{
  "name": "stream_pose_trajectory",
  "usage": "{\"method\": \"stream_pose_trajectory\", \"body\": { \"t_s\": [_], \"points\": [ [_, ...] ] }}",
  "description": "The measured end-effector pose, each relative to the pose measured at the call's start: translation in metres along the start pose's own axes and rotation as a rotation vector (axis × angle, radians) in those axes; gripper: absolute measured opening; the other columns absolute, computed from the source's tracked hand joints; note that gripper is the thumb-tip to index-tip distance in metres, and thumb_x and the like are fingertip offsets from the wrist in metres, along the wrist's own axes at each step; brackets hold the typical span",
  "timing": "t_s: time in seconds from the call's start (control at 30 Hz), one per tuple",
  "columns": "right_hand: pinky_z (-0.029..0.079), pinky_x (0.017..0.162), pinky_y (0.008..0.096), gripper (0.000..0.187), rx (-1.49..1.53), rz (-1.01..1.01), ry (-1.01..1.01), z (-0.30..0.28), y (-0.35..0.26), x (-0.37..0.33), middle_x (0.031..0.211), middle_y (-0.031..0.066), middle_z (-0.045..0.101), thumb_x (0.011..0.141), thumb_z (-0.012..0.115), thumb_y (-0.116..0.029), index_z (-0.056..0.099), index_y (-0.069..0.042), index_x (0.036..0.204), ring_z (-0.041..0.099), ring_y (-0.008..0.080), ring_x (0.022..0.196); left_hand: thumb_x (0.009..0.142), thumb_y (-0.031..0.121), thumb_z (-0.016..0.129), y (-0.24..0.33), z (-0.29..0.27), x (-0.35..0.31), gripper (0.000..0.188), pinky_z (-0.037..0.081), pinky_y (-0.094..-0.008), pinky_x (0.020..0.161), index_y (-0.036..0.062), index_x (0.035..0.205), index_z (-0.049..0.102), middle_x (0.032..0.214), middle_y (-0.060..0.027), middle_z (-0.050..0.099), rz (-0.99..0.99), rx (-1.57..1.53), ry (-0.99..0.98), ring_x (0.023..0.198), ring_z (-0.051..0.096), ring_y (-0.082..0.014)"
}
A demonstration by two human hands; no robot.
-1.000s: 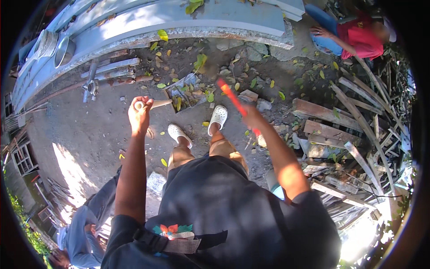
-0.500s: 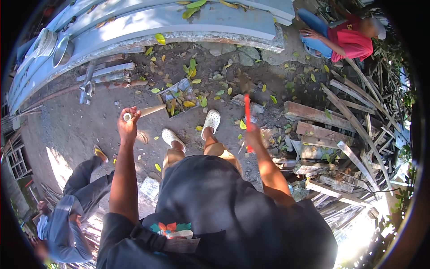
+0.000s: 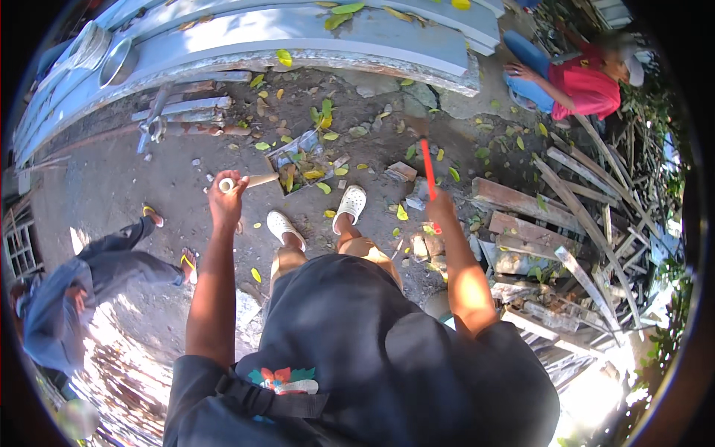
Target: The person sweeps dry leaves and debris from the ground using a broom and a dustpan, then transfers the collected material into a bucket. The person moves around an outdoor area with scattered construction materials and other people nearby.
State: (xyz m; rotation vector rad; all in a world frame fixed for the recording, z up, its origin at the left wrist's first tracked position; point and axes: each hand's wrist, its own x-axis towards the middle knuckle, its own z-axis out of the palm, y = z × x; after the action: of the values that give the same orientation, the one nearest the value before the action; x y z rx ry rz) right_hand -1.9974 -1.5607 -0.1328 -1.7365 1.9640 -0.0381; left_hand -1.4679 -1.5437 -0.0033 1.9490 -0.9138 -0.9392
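Note:
My left hand [image 3: 225,203] is wrapped round a pale pole [image 3: 261,179], its round end showing above my fist. The pole's far end meets a shallow, tray-like dustpan [image 3: 304,138] on the ground, with green and yellow leaves in it. In my right hand [image 3: 441,205] is a red-handled tool [image 3: 427,165], pointing away from me. Its brownish far end is smeared by motion over the dirt, so its kind cannot be made out. My feet in white clogs [image 3: 353,200] stand just on the near side of the dustpan.
Scrap planks [image 3: 525,201] and rubble pile up on the right. Long grey-blue panels [image 3: 335,37] carrying a metal basin [image 3: 118,62] lie across the far side. One person in red [image 3: 585,88] sits at far right; another [image 3: 112,261] is on the left. Loose leaves [image 3: 402,211] are scattered about.
The red-handled tool and my right hand have shifted right and away from me. My left hand keeps its hold on the pole. The person on the left has changed position, both sandalled feet now showing.

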Motion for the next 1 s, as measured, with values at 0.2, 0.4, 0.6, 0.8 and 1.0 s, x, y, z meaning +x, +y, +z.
{"method": "stream_pose_trajectory", "body": {
  "t_s": [0.2, 0.4, 0.6, 0.8, 1.0],
  "points": [
    [0.051, 0.051, 0.0376, 0.056, 0.581, 0.398, -0.673, -0.038, -0.044, -0.041, 0.077, 0.0091, 0.068, 0.083, 0.065, -0.002, 0.06, -0.013, 0.138, 0.064, 0.0211, 0.056, 0.086, 0.002, 0.074, -0.029, -0.03, -0.004, 0.015, 0.051, -0.0283, 0.088, 0.0037, 0.096, 0.063, 0.112, -0.01, 0.069, -0.089, -0.081, 0.137, 0.103, 0.064, -0.0175],
    [0.053, 0.068, 0.0404, 0.053, 0.308, -0.057, -0.441, -0.058, -0.111, 0.012, 0.093, 0.014, 0.069, 0.084, 0.061, -0.002, 0.059, -0.01, 0.136, 0.067, 0.0265, 0.079, 0.084, 0.004, 0.074, -0.048, -0.091, -0.026, 0.02, 0.053, -0.0285, 0.077, 0.008, 0.101, 0.064, 0.117, -0.0083, 0.07, -0.225, -0.29, 0.309, 0.101, 0.065, -0.0157],
    [0.056, 0.08, 0.0473, 0.038, 0.208, -0.058, -0.338, 0.064, -0.17, 0.106, 0.105, 0.0224, 0.071, 0.082, 0.064, -0.013, 0.063, -0.007, 0.119, 0.07, 0.0395, 0.097, 0.08, 0.002, 0.072, -0.025, -0.062, -0.014, 0.02, 0.054, -0.0282, 0.068, 0.0104, 0.097, 0.064, 0.114, -0.0076, 0.071, -0.2, -0.2, 0.295, 0.092, 0.066, -0.0158],
    [0.044, 0.043, 0.034, 0.01, 0.719, 0.149, -0.881, 0.082, -0.197, -0.054, 0.065, 0.0042, 0.059, 0.08, 0.063, 0.0, 0.06, -0.003, 0.089, 0.056, 0.0147, 0.048, 0.079, -0.003, 0.069, -0.052, -0.064, -0.005, 0.02, 0.053, -0.0288, 0.075, 0.0052, 0.097, 0.065, 0.11, -0.0091, 0.071, -0.189, -0.106, 0.335, 0.091, 0.065, -0.0155],
    [0.043, 0.043, 0.0298, 0.054, 0.696, 0.293, -0.787, -0.015, -0.148, -0.095, 0.068, 0.0026, 0.06, 0.085, 0.062, -0.004, 0.059, -0.01, 0.139, 0.052, 0.0115, 0.047, 0.083, 0.0, 0.066, -0.095, -0.131, -0.006, 0.018, 0.052, -0.0268, 0.07, 0.0042, 0.1, 0.064, 0.106, -0.0084, 0.07, -0.086, -0.247, 0.277, 0.086, 0.064, -0.0128]
  ]
}}
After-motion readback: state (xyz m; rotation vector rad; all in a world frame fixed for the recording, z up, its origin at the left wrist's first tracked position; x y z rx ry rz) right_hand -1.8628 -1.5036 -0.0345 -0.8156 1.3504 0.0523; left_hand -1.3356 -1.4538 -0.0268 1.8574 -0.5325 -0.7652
